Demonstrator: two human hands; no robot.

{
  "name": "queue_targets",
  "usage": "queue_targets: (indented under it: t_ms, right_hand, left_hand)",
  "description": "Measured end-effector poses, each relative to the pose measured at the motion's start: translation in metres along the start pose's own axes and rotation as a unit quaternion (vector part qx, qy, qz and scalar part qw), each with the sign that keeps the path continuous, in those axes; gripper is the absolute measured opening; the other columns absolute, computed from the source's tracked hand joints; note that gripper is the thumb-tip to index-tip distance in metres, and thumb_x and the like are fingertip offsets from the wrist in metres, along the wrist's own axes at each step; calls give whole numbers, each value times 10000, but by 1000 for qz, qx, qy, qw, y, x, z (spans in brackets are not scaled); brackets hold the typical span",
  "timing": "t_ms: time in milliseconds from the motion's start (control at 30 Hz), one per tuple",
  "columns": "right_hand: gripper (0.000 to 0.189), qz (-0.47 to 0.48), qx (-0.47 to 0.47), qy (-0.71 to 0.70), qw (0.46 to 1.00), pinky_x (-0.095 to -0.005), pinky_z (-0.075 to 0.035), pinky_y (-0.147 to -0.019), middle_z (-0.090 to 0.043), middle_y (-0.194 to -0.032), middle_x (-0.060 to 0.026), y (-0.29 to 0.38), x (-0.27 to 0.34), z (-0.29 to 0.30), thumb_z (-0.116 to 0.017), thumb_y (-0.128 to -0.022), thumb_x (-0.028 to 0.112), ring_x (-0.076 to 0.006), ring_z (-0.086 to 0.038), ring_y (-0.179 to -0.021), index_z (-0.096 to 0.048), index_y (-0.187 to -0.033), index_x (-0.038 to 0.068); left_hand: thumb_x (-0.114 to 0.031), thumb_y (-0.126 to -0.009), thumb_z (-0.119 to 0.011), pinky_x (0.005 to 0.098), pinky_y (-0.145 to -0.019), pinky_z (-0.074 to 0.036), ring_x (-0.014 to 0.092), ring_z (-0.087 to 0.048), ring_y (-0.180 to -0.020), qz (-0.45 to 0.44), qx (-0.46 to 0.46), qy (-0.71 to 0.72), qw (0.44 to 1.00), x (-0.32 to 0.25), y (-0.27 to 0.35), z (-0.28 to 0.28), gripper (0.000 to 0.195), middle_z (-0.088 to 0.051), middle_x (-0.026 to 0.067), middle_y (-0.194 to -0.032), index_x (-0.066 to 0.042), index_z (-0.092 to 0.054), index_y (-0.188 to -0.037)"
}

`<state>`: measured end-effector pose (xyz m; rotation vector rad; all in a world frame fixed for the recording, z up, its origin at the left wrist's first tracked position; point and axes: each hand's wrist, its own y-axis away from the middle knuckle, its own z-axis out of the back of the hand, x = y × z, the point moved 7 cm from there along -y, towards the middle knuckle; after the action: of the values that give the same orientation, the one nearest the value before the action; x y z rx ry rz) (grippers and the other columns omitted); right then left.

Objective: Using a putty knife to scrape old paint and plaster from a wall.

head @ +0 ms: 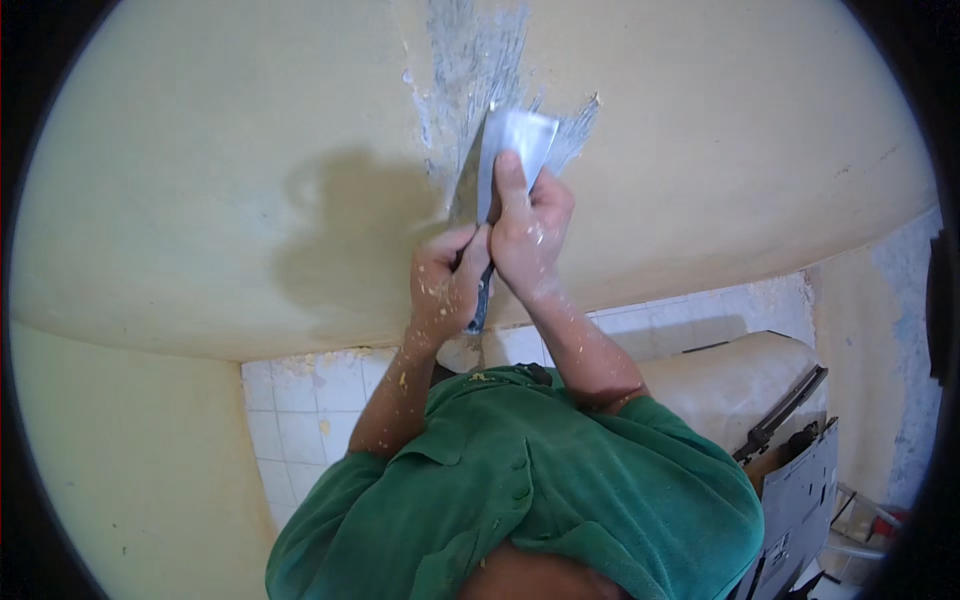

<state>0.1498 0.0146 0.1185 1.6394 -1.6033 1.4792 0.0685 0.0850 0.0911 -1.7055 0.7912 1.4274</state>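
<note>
A wide-bladed scraper with a dark handle is held up against the yellowish painted wall. My left hand is wrapped around its handle, whose end sticks out below the fist. Higher up, my right hand grips the blade, thumb flat on its face and fingers curled behind. The blade's far edge lies over a scraped grey patch, where the paint is gone in streaks. Whether that edge touches the wall I cannot tell. Pale paint flecks cover both hands and forearms.
White floor tiles with paint debris run along the wall's foot. A beige covered object, a dark metal rail and a grey panel stand to the right. Another wall meets this one at left.
</note>
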Motion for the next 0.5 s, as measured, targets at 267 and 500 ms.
queue_targets:
  t_ms: [267, 500]
  right_hand:
    - [283, -18, -7, -4, 1000, -193, -306, -500, -514, -659, 57, 3, 5, -2, -534, -899, 248, -18, -394, -579, -583, -738, 20]
    - [276, -34, -2, -1, 999, -187, -296, -496, -512, -666, 57, 1, 7, -3, -540, -896, 243, -13, -388, -577, -580, -725, 29]
  left_hand:
    - [-189, -883, -534, 210, -390, -357, 65, -484, -431, 58, -2, 69, 996, 11, 10, 2, 244, -513, -5, -541, -8, -590, -729]
    - [-195, -881, -536, 201, -383, -356, 55, -477, -422, 69, 9, 86, 994, 12, 11, 1, 245, -517, -2, -541, 3, -612, -759]
